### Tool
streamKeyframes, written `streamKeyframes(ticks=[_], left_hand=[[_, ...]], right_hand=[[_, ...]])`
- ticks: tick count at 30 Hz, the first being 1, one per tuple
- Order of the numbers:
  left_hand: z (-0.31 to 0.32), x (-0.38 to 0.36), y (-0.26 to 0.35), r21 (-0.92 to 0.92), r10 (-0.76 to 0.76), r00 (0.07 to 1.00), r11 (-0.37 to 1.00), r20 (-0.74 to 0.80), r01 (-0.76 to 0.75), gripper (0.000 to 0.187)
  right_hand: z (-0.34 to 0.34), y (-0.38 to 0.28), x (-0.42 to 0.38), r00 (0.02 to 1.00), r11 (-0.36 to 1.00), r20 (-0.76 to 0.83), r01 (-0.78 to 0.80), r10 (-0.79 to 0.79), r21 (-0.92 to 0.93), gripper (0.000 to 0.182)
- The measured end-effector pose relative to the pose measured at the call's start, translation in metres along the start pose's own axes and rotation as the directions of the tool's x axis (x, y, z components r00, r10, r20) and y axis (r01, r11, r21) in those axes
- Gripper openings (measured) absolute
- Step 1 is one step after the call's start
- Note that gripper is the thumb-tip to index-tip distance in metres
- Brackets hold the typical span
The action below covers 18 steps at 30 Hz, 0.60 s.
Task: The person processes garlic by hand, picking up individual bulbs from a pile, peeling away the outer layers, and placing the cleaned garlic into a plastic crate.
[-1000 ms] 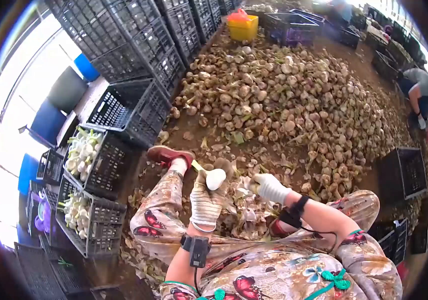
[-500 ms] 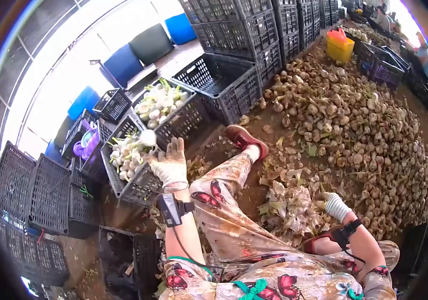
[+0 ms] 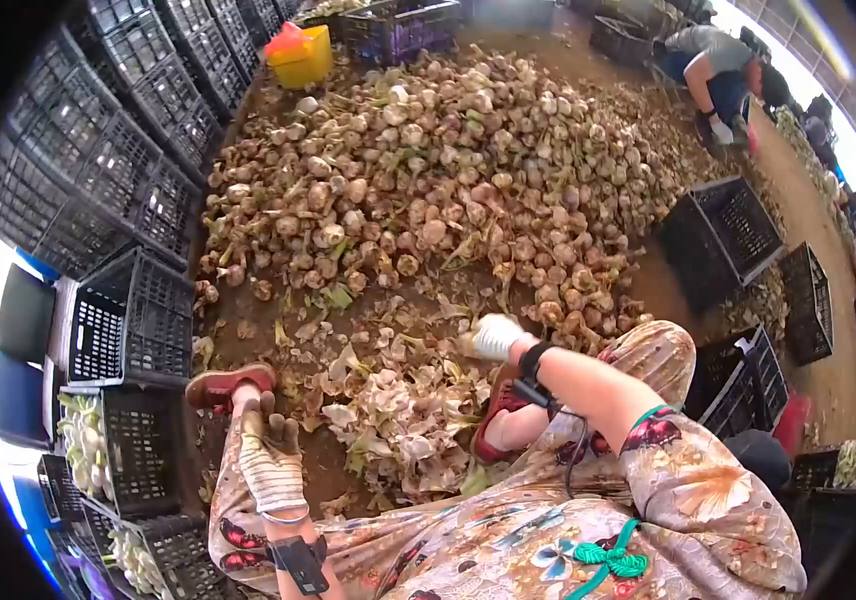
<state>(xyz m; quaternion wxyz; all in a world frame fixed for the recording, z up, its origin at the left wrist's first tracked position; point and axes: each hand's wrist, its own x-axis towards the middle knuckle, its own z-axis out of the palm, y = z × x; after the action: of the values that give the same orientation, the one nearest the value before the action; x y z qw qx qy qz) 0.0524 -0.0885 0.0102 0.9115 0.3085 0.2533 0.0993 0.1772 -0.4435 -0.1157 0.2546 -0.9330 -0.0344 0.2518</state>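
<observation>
My left hand (image 3: 270, 465), in a striped white glove with brown fingertips, is above my left trouser leg. Its fingers are extended and somewhat apart, with nothing visible in the palm. My right hand (image 3: 494, 337), gloved too, is curled closed beside the near edge of a large heap of garlic bulbs (image 3: 433, 235); whatever its fingers hold is hidden. Between my legs lies a pile of peeled garlic skins (image 3: 398, 415). Cleaned white garlic (image 3: 88, 445) with pale stems fills a black crate (image 3: 140, 450) to the left.
An empty-looking black crate (image 3: 130, 318) and tall crate stacks (image 3: 98, 130) line the left side. A yellow bucket (image 3: 301, 60) stands behind the heap. To the right are more crates (image 3: 720, 240) and a person (image 3: 716, 75) bending down.
The view has swung right, towards the heap. My left hand has come away from the crate of cleaned garlic, back over my leg. My right hand stays closed, now nearer the heap.
</observation>
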Motion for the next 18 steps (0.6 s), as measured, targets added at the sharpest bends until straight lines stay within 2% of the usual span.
streamKeyframes(ticks=[1,2,3,5,6,7,9,12,15,17,18], left_hand=[[0.0,0.002,-0.001,0.06,0.002,1.0,0.998,0.013,-0.002,0.017],[-0.001,0.004,-0.002,0.076,-0.005,1.0,0.997,0.026,0.004,0.033],[0.001,0.005,-0.005,0.087,-0.018,0.999,0.996,0.027,0.016,0.033],[0.005,0.008,-0.009,0.104,-0.039,0.999,0.994,0.034,0.036,0.031],[0.002,0.012,-0.011,0.104,-0.059,0.998,0.993,-0.003,0.059,0.031],[0.0,0.014,-0.014,0.099,-0.077,0.997,0.992,-0.008,0.077,0.03],[-0.007,0.023,-0.021,0.062,-0.156,0.988,0.986,0.011,0.155,0.028],[-0.004,0.028,-0.035,0.082,-0.163,0.984,0.982,-0.07,0.168,0.025],[0.01,0.028,-0.047,0.123,-0.201,0.979,0.973,0.026,0.196,0.023],[0.013,0.029,-0.059,0.283,-0.188,0.979,0.946,0.074,0.16,0.035],[0.035,0.019,-0.065,0.424,-0.195,0.977,0.895,0.088,0.14,0.041]], right_hand=[[-0.01,0.013,0.009,0.998,0.991,-0.034,-0.051,0.047,-0.122,0.036],[-0.016,0.033,0.024,0.994,0.965,-0.049,-0.11,0.101,-0.239,0.032],[-0.024,0.043,0.025,0.966,0.929,-0.138,-0.25,0.219,-0.274,0.029],[-0.038,0.069,0.026,0.92,0.862,-0.192,-0.389,0.343,-0.325,0.03],[-0.04,0.082,0.03,0.872,0.816,-0.172,-0.49,0.459,-0.307,0.03],[-0.038,0.095,0.032,0.859,0.79,-0.14,-0.509,0.493,-0.342,0.027],[-0.03,0.121,0.041,0.869,0.77,-0.059,-0.465,0.492,-0.438,0.031],[-0.042,0.13,0.039,0.9,0.806,-0.074,-0.42,0.43,-0.417,0.024],[-0.066,0.11,0.037,0.923,0.872,-0.092,-0.383,0.373,-0.306,0.023],[-0.071,0.096,0.059,0.992,0.911,-0.03,-0.122,0.12,-0.395,0.018],[-0.074,0.079,0.068,0.987,0.861,0.081,0.162,-0.14,-0.483,0.014]])
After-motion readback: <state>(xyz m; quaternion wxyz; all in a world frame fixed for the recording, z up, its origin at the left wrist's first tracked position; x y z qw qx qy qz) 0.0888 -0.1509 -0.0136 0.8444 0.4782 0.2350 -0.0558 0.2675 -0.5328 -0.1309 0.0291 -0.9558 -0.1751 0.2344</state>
